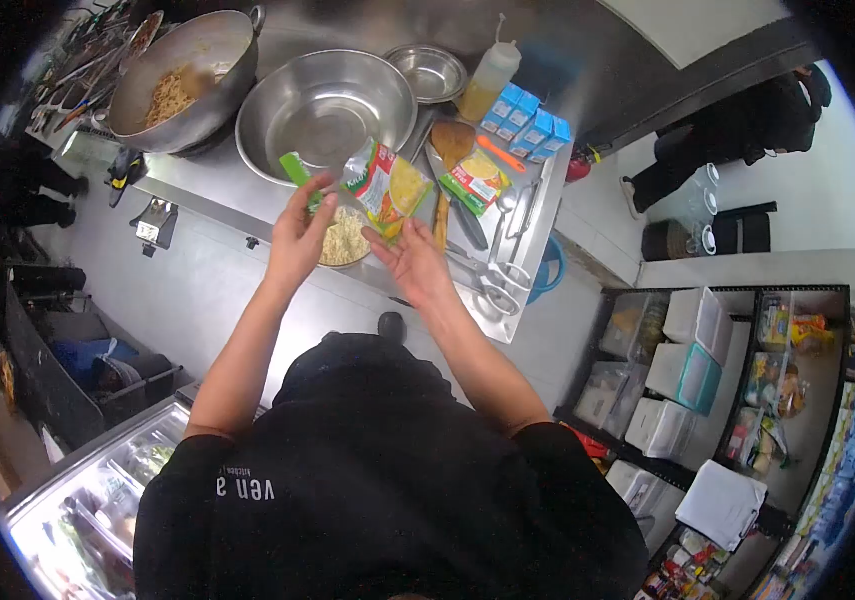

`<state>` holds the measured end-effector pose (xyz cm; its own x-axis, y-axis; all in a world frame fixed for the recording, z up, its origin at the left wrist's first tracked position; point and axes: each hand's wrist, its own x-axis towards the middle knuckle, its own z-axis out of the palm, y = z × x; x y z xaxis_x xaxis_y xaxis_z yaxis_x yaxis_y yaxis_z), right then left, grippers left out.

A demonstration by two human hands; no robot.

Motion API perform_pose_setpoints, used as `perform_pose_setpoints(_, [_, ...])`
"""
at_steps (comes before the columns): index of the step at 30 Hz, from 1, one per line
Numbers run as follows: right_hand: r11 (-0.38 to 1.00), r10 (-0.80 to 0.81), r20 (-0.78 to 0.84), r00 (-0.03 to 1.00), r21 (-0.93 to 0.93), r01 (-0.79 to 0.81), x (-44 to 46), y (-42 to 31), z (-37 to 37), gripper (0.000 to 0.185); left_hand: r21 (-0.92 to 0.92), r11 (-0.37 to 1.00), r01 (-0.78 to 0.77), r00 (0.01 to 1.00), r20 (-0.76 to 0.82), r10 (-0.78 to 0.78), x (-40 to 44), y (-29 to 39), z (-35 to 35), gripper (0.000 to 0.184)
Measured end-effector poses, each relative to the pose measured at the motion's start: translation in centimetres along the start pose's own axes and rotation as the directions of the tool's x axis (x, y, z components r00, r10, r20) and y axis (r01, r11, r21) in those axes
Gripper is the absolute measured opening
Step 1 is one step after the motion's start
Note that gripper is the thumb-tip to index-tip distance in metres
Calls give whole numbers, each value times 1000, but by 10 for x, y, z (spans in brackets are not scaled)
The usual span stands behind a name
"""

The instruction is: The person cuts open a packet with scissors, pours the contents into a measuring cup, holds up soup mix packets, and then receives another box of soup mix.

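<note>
My left hand is closed, with a small green strip of packaging at its fingertips. My right hand holds the lower end of a green, red and yellow food packet, which is tilted above the counter. Between and below my hands stands a bowl of pale, crumbly-looking food, partly covered by my fingers. A second, similar packet lies to the right on the counter.
A large steel basin, a smaller steel bowl and a wok of noodle-like food stand behind. To the right are a squeeze bottle, blue cartons, a knife and a wooden spatula. Another person stands at the far right.
</note>
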<state>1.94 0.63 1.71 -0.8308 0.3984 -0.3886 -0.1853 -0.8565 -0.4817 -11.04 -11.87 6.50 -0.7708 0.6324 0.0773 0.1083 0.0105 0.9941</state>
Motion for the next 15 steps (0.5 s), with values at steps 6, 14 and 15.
perform_pose_setpoints(6, [999,15,41,999,-51,-13,2,-1,7,25,22,996,-92,995,-46,93,7,-3,11,42])
perform_pose_setpoints(14, [996,-23,123,992,-81,33,-3,-3,3,24,-65,998,4,999,-38,-6,15,1,11,36])
perform_pose_setpoints(15, [996,-24,128,991,-82,35,-3,-3,3,24,-105,994,8,999,-38,-12,16,2,12,34])
